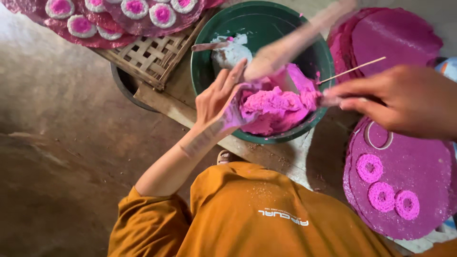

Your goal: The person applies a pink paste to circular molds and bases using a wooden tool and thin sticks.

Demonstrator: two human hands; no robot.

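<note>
1. The left hand (219,102) is open, fingers spread, its fingertips pressing into the pink dough (278,107).
2. The dough sits in the green bowl (259,21), beside a white lump (232,51).
3. The right hand (404,97) pinches a thin stick (351,71) at the bowl's right edge.
4. Three pink rings (386,192) lie on a purple disc (428,166) under the right hand.

A home food workshop: dirt floor (62,119), woven bamboo tray (152,57) (drying pink-centred cakes (134,8)).
</note>
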